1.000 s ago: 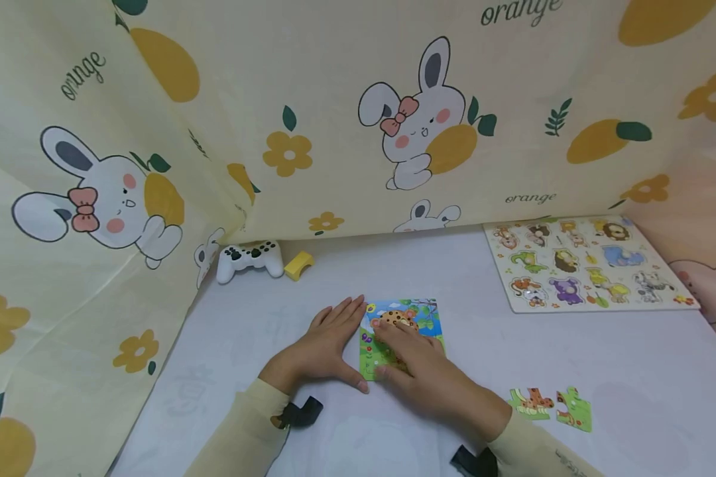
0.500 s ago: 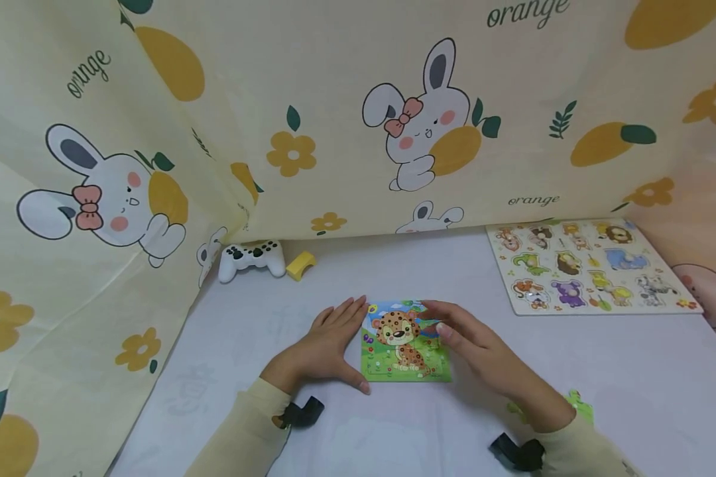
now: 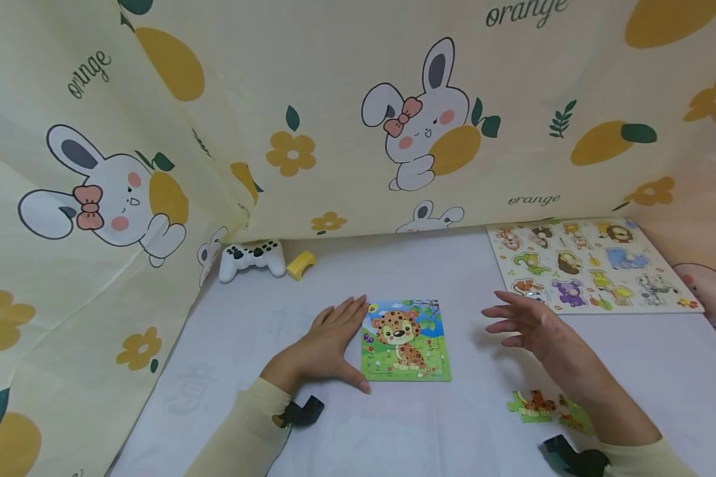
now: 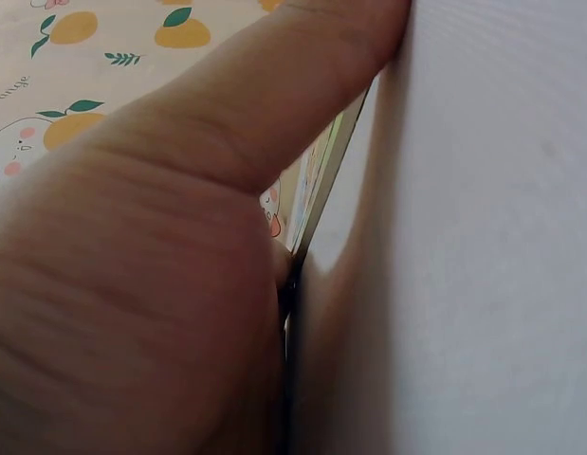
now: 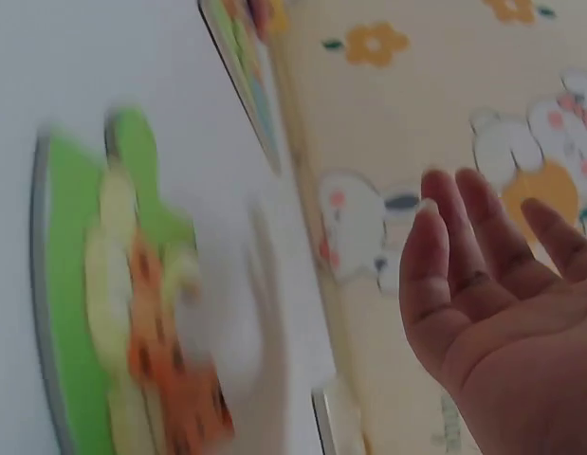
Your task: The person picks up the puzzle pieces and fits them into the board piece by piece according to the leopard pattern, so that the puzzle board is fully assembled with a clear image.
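Observation:
A square leopard puzzle board (image 3: 404, 351) lies flat on the white table, its picture uncovered. My left hand (image 3: 322, 348) rests on the table along the board's left edge, fingers straight and thumb near its lower left corner. To the right, my right hand (image 3: 549, 338) is raised over the table with nothing in it, fingers loosely bent. Below its palm and wrist lie two loose jigsaw pieces, one (image 3: 534, 405) with orange spots on green and another (image 3: 573, 416) partly hidden by the forearm. In the right wrist view a green jigsaw piece (image 5: 70, 256) appears blurred.
At the back right lies a larger animal puzzle board (image 3: 591, 265), behind the right hand. A white game controller (image 3: 252, 260) and a yellow arched block (image 3: 301, 265) sit at the back left. A printed curtain (image 3: 334, 132) hangs behind the table.
My right hand has come off the leopard board and moved right, towards the loose jigsaw pieces. My left hand stays at the board's left edge.

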Demonstrator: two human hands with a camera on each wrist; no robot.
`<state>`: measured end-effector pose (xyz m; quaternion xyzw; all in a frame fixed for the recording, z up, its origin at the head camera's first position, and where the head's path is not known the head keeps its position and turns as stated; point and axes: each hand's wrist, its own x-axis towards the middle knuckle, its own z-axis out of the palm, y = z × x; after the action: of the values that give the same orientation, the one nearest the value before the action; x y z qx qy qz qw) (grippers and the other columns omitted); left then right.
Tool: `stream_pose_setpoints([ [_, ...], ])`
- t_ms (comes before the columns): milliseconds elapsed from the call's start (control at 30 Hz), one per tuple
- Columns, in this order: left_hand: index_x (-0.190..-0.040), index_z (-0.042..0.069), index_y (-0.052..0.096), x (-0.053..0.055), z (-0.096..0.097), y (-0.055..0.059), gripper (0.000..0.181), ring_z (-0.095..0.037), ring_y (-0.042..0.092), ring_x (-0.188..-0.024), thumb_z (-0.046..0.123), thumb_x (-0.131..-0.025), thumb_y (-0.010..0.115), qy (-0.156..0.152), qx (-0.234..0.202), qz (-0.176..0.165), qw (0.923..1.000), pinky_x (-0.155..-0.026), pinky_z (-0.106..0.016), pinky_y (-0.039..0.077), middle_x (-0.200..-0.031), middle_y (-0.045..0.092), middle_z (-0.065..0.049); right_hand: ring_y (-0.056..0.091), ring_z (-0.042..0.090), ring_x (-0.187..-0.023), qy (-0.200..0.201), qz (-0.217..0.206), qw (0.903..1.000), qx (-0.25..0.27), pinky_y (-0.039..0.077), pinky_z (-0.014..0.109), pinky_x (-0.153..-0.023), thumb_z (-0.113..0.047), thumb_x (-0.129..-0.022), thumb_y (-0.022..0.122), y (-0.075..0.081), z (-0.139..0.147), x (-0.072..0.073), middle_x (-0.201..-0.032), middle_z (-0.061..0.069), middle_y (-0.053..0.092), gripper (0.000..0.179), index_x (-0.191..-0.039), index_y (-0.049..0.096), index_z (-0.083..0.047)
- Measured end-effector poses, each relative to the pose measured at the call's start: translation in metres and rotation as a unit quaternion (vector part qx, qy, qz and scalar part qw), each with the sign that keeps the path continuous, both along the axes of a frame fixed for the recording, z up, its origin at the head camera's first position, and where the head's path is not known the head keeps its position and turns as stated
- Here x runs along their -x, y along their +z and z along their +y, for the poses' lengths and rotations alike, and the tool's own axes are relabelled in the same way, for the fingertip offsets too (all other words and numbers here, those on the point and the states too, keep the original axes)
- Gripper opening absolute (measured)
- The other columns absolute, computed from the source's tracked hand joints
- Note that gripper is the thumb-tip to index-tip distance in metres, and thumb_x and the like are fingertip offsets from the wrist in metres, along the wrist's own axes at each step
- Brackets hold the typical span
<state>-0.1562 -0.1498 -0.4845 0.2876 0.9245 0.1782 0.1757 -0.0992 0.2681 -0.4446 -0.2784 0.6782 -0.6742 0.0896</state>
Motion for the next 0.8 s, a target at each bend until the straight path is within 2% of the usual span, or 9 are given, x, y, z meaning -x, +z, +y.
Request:
stream_pose_setpoints([
  [167, -0.177, 0.014, 0.007, 0.0, -0.001, 0.0, 0.154, -0.016, -0.009, -0.165, 0.079, -0.066, 0.092, 0.002, -0.004, -0.002, 1.0, -0.13, -0.05, -0.003, -0.182, -0.003, 0.005, 0.059, 0.029, -0.136, -0.002, -0.016, 0.9998, 0.008, 0.05, 0.034, -0.107, -0.03, -0.117, 0.014, -0.01, 0.027, -0.004, -0.159, 0.016, 0.053, 0.061, -0.172, 0.029, -0.007],
  [267, -0.177, 0.015, 0.007, 0.0, 0.0, -0.001, 0.153, -0.015, -0.01, -0.165, 0.079, -0.066, 0.092, 0.003, -0.004, -0.005, 1.0, -0.13, -0.049, -0.003, -0.182, -0.004, 0.006, 0.06, 0.027, -0.134, -0.003, -0.035, 0.999, -0.028, 0.052, 0.033, -0.105, -0.021, -0.117, 0.021, -0.019, 0.041, -0.009, -0.158, 0.013, 0.055, 0.057, -0.172, 0.029, -0.011],
  [400, -0.177, 0.015, 0.007, 0.0, 0.0, -0.001, 0.153, -0.015, -0.01, -0.165, 0.079, -0.066, 0.092, 0.005, 0.001, -0.005, 1.0, -0.13, -0.049, -0.003, -0.182, -0.004, 0.007, 0.062, 0.024, -0.131, 0.024, -0.075, 0.9937, -0.08, 0.053, 0.03, -0.103, -0.005, -0.115, 0.033, -0.029, 0.054, -0.017, -0.154, 0.015, 0.059, 0.055, -0.17, 0.032, -0.006],
  [533, -0.177, 0.016, 0.007, 0.0, -0.001, -0.001, 0.153, -0.015, -0.01, -0.164, 0.079, -0.066, 0.092, 0.006, 0.003, -0.004, 1.0, -0.13, -0.049, -0.003, -0.182, -0.004, 0.007, 0.058, 0.017, -0.137, 0.063, -0.123, 0.9842, -0.11, 0.047, 0.023, -0.108, 0.004, -0.11, 0.049, -0.033, 0.06, -0.022, -0.156, 0.017, 0.057, 0.057, -0.165, 0.039, 0.0],
  [667, -0.177, 0.016, 0.007, 0.001, -0.001, -0.002, 0.153, -0.014, -0.011, -0.164, 0.079, -0.066, 0.092, 0.004, 0.002, -0.003, 1.0, -0.13, -0.049, -0.003, -0.182, -0.004, 0.007, 0.052, 0.004, -0.14, 0.073, -0.103, 0.9766, -0.174, 0.038, 0.013, -0.107, 0.001, -0.104, 0.069, -0.033, 0.061, -0.025, -0.157, 0.01, 0.059, 0.058, -0.159, 0.051, -0.007],
  [800, -0.177, 0.016, 0.007, 0.002, -0.001, -0.003, 0.153, -0.014, -0.011, -0.164, 0.081, -0.066, 0.09, 0.003, 0.002, -0.001, 1.0, -0.13, -0.049, -0.003, -0.182, -0.005, 0.007, 0.052, 0.002, -0.13, 0.067, -0.036, 0.9637, -0.256, 0.038, 0.011, -0.101, -0.012, -0.099, 0.082, -0.034, 0.063, -0.027, -0.148, 0.002, 0.062, 0.054, -0.15, 0.062, -0.016],
])
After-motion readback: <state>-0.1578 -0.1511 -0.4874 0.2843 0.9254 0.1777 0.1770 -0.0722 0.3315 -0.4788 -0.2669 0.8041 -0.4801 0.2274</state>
